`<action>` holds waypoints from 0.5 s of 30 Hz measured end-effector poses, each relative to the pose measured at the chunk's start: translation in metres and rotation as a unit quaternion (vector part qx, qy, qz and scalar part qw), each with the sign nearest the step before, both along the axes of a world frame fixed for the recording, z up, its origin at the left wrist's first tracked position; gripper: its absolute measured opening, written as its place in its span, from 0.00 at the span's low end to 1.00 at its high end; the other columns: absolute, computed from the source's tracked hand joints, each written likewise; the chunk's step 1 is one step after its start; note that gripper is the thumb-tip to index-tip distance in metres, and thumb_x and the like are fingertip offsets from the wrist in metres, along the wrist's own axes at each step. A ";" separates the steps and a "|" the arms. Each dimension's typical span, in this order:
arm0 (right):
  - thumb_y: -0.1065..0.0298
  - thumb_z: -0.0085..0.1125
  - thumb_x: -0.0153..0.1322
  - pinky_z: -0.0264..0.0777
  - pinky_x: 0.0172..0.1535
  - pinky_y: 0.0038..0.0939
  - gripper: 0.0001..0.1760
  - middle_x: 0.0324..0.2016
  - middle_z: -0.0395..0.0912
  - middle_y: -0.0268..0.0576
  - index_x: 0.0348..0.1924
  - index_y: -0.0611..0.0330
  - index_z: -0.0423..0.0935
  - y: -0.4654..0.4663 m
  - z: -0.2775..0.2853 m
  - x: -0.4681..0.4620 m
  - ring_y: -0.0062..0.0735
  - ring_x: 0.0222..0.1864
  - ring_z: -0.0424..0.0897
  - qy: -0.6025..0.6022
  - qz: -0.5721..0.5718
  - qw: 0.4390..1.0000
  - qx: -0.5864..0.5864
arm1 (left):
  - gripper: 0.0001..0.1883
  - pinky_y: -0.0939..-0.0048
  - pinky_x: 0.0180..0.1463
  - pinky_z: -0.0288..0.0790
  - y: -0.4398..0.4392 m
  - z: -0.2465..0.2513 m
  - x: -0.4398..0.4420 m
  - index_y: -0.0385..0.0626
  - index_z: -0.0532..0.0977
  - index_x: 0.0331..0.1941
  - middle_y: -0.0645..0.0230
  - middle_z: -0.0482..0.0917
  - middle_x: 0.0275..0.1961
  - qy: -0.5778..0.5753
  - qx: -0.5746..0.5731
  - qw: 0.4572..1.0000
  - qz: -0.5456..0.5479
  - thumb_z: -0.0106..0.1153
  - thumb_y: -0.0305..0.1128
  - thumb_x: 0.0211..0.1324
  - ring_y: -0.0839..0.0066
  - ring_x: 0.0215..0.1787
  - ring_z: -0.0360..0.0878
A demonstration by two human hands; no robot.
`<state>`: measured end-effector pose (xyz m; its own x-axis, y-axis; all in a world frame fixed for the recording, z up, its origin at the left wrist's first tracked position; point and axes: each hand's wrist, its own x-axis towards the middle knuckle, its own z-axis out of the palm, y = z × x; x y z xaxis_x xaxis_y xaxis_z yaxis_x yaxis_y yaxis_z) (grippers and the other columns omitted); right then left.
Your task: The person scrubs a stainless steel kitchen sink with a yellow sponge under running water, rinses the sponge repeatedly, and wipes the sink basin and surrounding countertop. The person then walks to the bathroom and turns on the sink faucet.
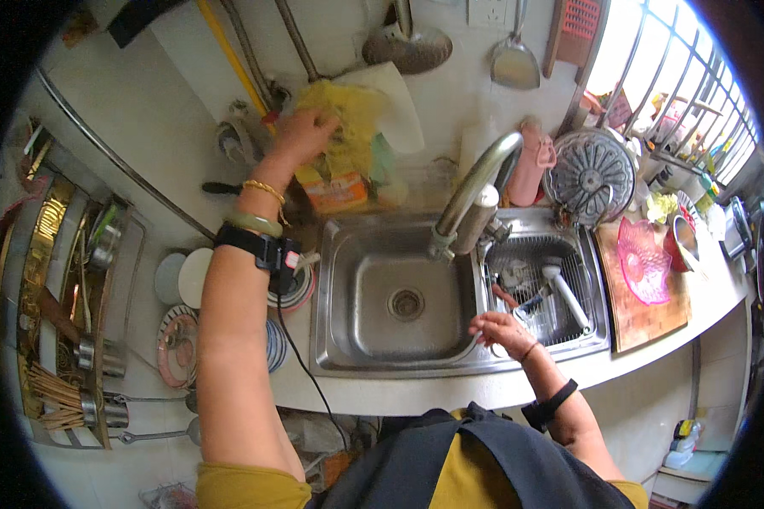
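Up at the wall behind the sink, my left hand (309, 133) has its fingers pinched on a yellow cloth (350, 118), which is slightly blurred. Just below the cloth is an orange packet (334, 193). A pale green cloth (380, 159) hangs beside it. My right hand (503, 334) hovers near the divider of the steel double sink (395, 369), fingers loosely bent and nothing visible in them. The large basin (382, 273) holds no water or dishes. In the small basin, a wire rack (573, 254) carries a white-handled brush (566, 296) and other small items.
A curved faucet (477, 181) rises between the basins. Right of the sink, a wooden cutting board (649, 324) bears a pink leaf-shaped dish (643, 261). A pink bottle (530, 168) stands behind. Plates (194, 273) are at the left. A black cable (299, 356) hangs from my left wrist.
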<state>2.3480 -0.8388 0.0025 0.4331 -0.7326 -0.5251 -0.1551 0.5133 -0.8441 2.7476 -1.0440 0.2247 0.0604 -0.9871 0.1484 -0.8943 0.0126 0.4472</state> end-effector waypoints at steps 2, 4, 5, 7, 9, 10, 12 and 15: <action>0.63 0.49 0.71 0.69 0.32 0.19 0.14 0.33 0.78 0.36 0.43 0.63 0.73 -0.006 -0.006 0.005 0.18 0.28 0.75 0.000 -0.006 1.000 -0.003 | 0.33 0.61 0.66 0.53 0.000 -0.010 0.002 0.41 0.62 0.60 0.53 0.61 0.64 -0.020 -0.035 0.999 -0.016 0.46 0.54 0.58 0.57 0.66 0.56; 0.63 0.49 0.71 0.70 0.34 0.21 0.14 0.32 0.78 0.37 0.43 0.64 0.73 -0.014 -0.008 0.009 0.21 0.29 0.75 0.021 -0.007 0.999 -0.048 | 0.33 0.61 0.66 0.54 0.000 -0.014 0.004 0.39 0.62 0.60 0.52 0.60 0.64 -0.080 -0.093 0.992 -0.026 0.46 0.53 0.58 0.57 0.67 0.56; 0.64 0.50 0.70 0.71 0.35 0.22 0.14 0.32 0.78 0.39 0.43 0.65 0.74 -0.019 -0.007 0.012 0.22 0.31 0.76 0.049 -0.018 0.995 -0.087 | 0.32 0.61 0.65 0.54 0.004 -0.016 0.003 0.38 0.62 0.59 0.52 0.60 0.64 -0.115 -0.128 0.985 -0.008 0.47 0.51 0.58 0.56 0.66 0.56; 0.66 0.53 0.69 0.70 0.36 0.23 0.10 0.31 0.77 0.36 0.36 0.65 0.76 -0.034 0.000 0.013 0.24 0.33 0.76 0.142 -0.020 0.944 -0.298 | 0.31 0.60 0.65 0.55 0.016 -0.016 -0.003 0.37 0.62 0.59 0.50 0.61 0.63 -0.184 -0.174 0.967 0.033 0.48 0.48 0.59 0.55 0.65 0.58; 0.75 0.54 0.63 0.70 0.41 0.28 0.12 0.38 0.74 0.46 0.40 0.62 0.73 -0.054 0.011 0.009 0.37 0.40 0.75 0.243 -0.079 0.799 -0.545 | 0.27 0.61 0.63 0.57 0.040 -0.016 -0.013 0.36 0.64 0.57 0.50 0.65 0.59 -0.062 -0.267 0.961 0.017 0.49 0.45 0.59 0.58 0.62 0.62; 0.76 0.53 0.59 0.67 0.46 0.36 0.18 0.43 0.71 0.50 0.43 0.60 0.71 -0.066 0.017 0.003 0.46 0.45 0.71 0.299 -0.069 0.692 -0.654 | 0.26 0.62 0.62 0.58 0.056 -0.018 -0.021 0.36 0.64 0.55 0.51 0.67 0.57 0.001 -0.299 0.954 0.012 0.49 0.43 0.60 0.59 0.60 0.63; 0.72 0.55 0.58 0.61 0.52 0.42 0.20 0.49 0.67 0.46 0.45 0.58 0.68 -0.092 0.024 -0.005 0.48 0.50 0.67 0.407 -0.042 0.650 -0.640 | 0.21 0.67 0.59 0.59 0.100 -0.043 -0.046 0.36 0.67 0.51 0.57 0.71 0.51 0.266 -0.259 0.927 -0.047 0.48 0.40 0.60 0.66 0.55 0.67; 0.69 0.55 0.61 0.63 0.50 0.43 0.19 0.48 0.69 0.48 0.45 0.60 0.70 -0.131 0.023 -0.014 0.51 0.48 0.69 0.438 -0.027 0.607 -0.663 | 0.14 0.72 0.45 0.64 0.148 -0.104 -0.090 0.46 0.70 0.47 0.71 0.72 0.40 0.596 -0.053 0.801 0.039 0.47 0.39 0.60 0.81 0.42 0.68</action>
